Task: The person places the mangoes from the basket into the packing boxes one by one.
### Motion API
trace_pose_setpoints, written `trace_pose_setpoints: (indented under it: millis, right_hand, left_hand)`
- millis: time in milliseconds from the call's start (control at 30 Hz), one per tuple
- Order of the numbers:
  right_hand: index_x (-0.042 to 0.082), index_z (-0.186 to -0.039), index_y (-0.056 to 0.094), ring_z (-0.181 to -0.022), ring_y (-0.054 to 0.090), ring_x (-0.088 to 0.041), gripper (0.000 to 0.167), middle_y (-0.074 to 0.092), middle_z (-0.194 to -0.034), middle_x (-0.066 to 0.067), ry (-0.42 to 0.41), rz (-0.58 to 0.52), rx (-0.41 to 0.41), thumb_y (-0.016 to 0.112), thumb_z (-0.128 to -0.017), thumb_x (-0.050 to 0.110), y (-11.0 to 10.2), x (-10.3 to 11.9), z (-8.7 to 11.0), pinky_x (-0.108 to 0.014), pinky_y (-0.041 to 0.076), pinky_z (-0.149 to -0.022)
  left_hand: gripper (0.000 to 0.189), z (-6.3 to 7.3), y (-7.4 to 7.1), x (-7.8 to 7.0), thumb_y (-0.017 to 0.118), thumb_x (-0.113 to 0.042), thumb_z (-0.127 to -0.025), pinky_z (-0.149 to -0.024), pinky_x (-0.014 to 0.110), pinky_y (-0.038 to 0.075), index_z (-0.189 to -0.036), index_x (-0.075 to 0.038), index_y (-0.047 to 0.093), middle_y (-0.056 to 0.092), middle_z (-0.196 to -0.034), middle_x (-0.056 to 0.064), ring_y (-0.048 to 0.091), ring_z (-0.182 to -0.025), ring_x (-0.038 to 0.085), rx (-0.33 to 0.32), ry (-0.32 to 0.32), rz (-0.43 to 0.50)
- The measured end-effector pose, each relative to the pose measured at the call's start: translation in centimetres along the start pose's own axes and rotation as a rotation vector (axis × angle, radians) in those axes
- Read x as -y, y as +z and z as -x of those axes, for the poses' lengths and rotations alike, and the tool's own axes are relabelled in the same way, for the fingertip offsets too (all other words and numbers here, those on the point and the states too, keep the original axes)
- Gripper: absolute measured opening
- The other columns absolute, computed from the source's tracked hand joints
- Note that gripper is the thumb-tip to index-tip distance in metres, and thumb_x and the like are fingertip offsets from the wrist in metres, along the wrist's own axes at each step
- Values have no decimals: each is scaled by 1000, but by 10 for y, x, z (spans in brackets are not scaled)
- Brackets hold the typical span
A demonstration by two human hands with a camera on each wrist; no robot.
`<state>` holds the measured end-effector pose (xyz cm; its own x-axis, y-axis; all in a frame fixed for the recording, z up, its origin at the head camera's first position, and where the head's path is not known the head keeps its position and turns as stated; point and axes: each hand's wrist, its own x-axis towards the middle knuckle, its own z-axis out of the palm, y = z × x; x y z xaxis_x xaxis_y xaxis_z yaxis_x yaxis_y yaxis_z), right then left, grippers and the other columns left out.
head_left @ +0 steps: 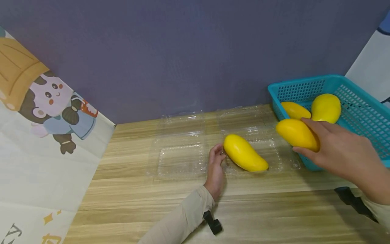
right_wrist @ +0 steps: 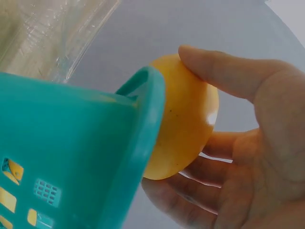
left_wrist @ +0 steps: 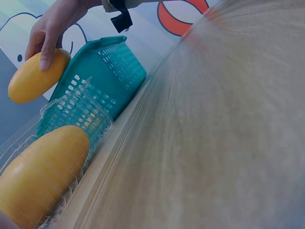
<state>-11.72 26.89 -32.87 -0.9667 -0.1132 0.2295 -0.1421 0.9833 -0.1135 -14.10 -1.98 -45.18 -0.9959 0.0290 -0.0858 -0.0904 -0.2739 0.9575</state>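
My right hand [head_left: 344,149] grips a yellow mango [head_left: 297,135] between thumb and fingers, above the near left rim of a turquoise basket [head_left: 304,79]. Inside that basket lie two more: a slim mango [head_left: 295,110] and a rounder yellow fruit [head_left: 326,107]. Another mango [head_left: 243,154] rests in the right clear plastic container [head_left: 275,152], whose lid is folded back. Against this container's left side rests my left hand [head_left: 215,171], its fingers loosely bent beside the mango. In the left wrist view only a sliver of the left hand shows at the lower left corner.
A second clear container [head_left: 181,159], lid also laid back, stands to the left on the wooden table [head_left: 128,189]. Behind the table rises a grey-blue wall [head_left: 182,61]. A cartoon-printed white panel [head_left: 30,176] borders the left side, and another printed panel [head_left: 365,64] the right.
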Motion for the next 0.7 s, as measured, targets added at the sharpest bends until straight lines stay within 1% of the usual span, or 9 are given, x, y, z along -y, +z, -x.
trace_pose_setpoints:
  millis: [100,233,333,433,500,700]
  right_hand:
    - [10,-143,47,-103,60,-43,86,59,-130,-26,-14,1,-16,77,-78,58,1,2,1,-64,48,-61]
    - [11,-144,47,-103,60,-43,87,59,-129,-26,-18,3,-9,75,-78,60,1,5,1,-65,48,-62]
    - [12,-144,46,-102,60,-43,87,60,-128,-26,-24,2,-4,75,-79,60,0,7,1,-64,49,-62]
    - [11,-144,47,-100,61,-42,86,61,-126,-26,-34,1,-10,77,-78,57,0,9,2,-63,49,-63]
    - [9,-143,47,-98,61,-43,87,61,-126,-27,-48,1,-9,78,-78,57,-1,11,2,-62,49,-63]
    - [9,-143,49,-99,61,-44,87,60,-127,-28,-65,0,-7,79,-76,57,-1,17,3,-61,50,-61]
  left_hand:
    - [46,0,0,0,42,-13,-98,-126,47,18,-144,-14,41,38,-154,5,27,-150,24,-1,1,-3]
    - [47,0,0,0,42,-13,-98,-126,47,18,-144,-13,41,37,-154,5,27,-150,24,-3,3,-4]
    - [47,0,0,0,42,-14,-97,-126,47,18,-144,-13,41,37,-155,5,27,-150,24,-4,3,-5]
    - [48,0,0,0,42,-14,-97,-126,47,18,-145,-13,40,37,-155,5,27,-150,24,0,3,-11]
    - [48,0,-1,0,42,-14,-97,-126,47,18,-145,-13,40,38,-154,5,28,-150,24,2,4,-17]
    - [48,0,0,0,42,-14,-97,-126,47,18,-145,-13,40,38,-154,5,28,-149,24,2,3,-19]
